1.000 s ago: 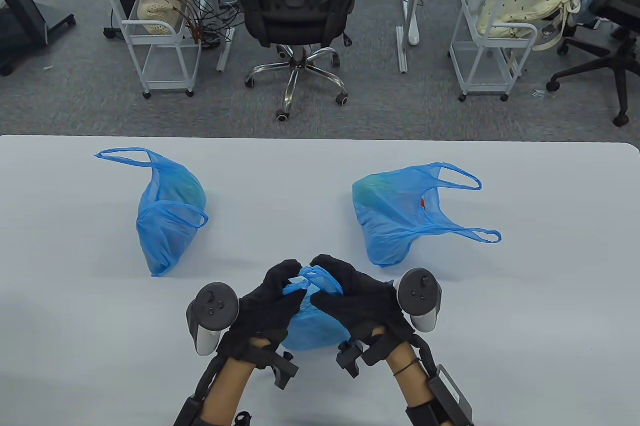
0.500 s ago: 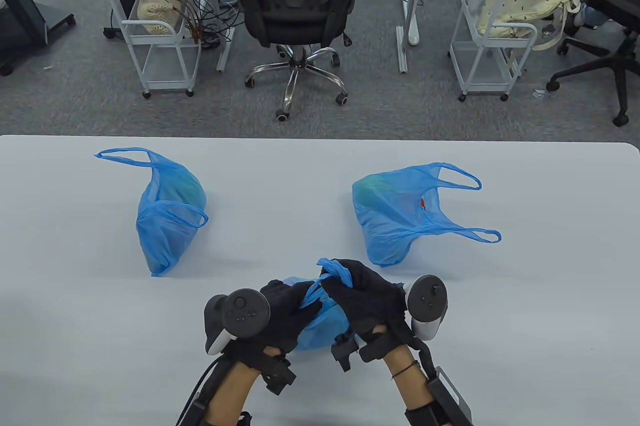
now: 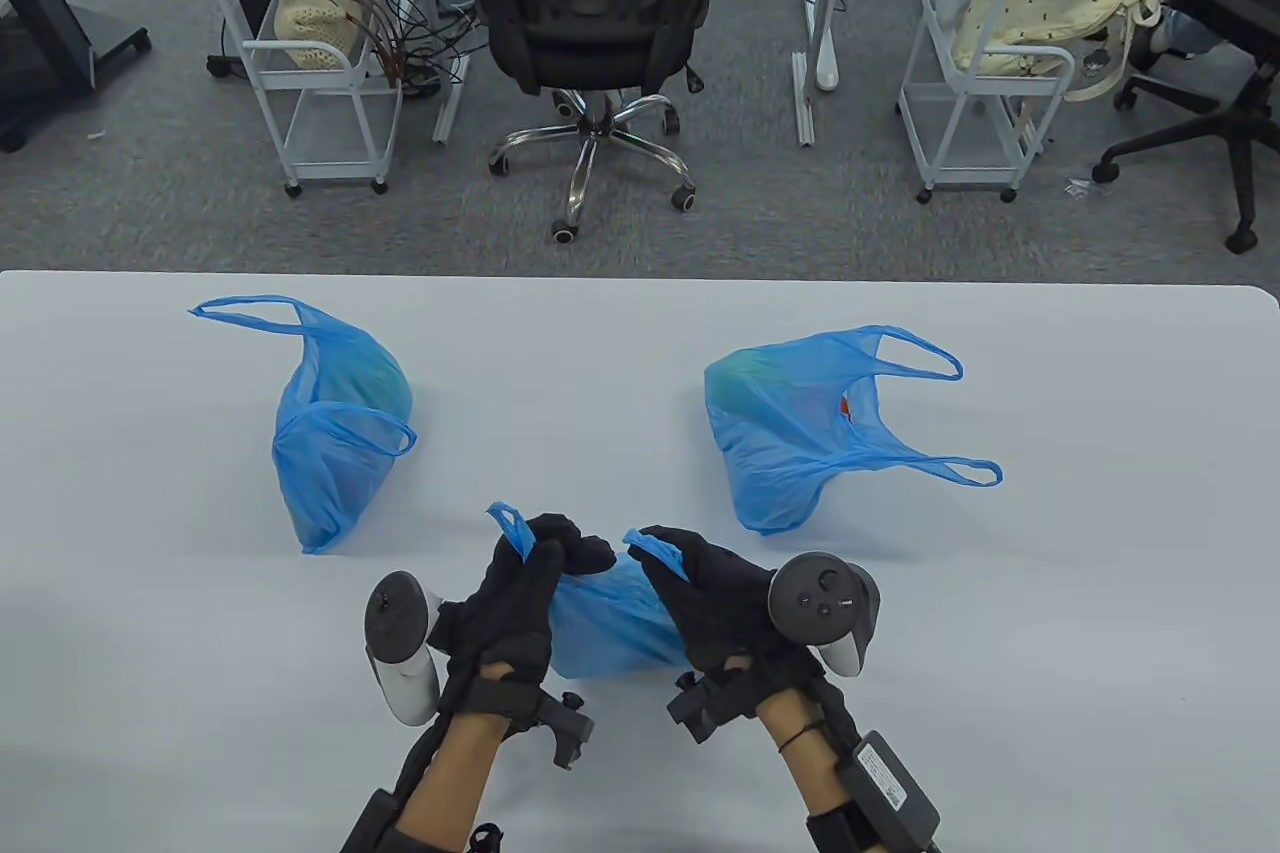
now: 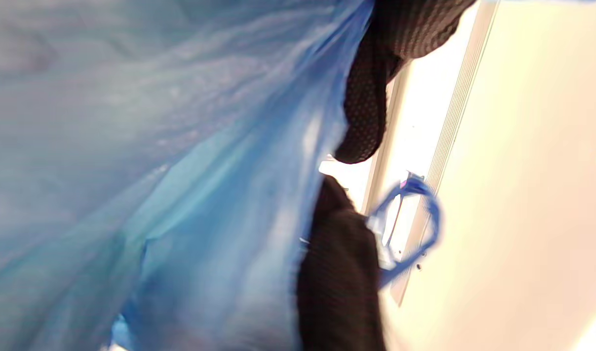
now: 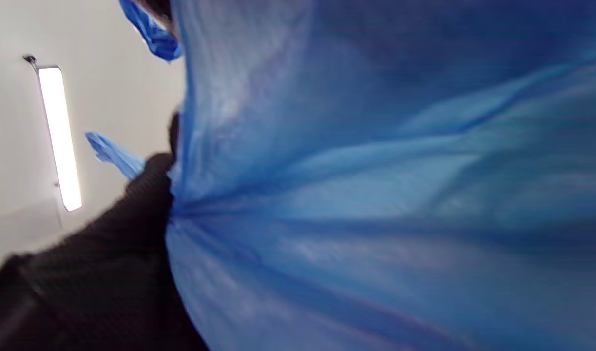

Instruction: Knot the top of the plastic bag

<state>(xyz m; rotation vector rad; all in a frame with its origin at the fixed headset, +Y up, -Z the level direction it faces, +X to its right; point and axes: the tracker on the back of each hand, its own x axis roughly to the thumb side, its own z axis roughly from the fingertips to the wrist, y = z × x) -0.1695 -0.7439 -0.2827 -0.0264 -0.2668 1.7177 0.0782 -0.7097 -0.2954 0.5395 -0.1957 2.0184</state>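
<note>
A small blue plastic bag (image 3: 610, 618) sits on the white table (image 3: 150, 593) at the front middle, between my two gloved hands. My left hand (image 3: 520, 583) grips one bag handle, whose loop (image 3: 512, 528) sticks out above the fingers. My right hand (image 3: 705, 593) grips the other handle, whose end (image 3: 655, 551) shows at the fingertips. The two handles are pulled apart to left and right. The bag fills the left wrist view (image 4: 156, 170) and the right wrist view (image 5: 375, 195), with the handle loop (image 4: 407, 224) past the black fingers (image 4: 341, 273).
Two more blue bags lie further back, one on the left (image 3: 335, 433) and one on the right (image 3: 800, 423), both with loose handles. An office chair (image 3: 590, 23) and white trolleys (image 3: 310, 63) stand beyond the table's far edge.
The hands were close together over the bag top with the handles crossed. Now they have pulled apart, left hand to the left and right hand to the right, each with a handle.
</note>
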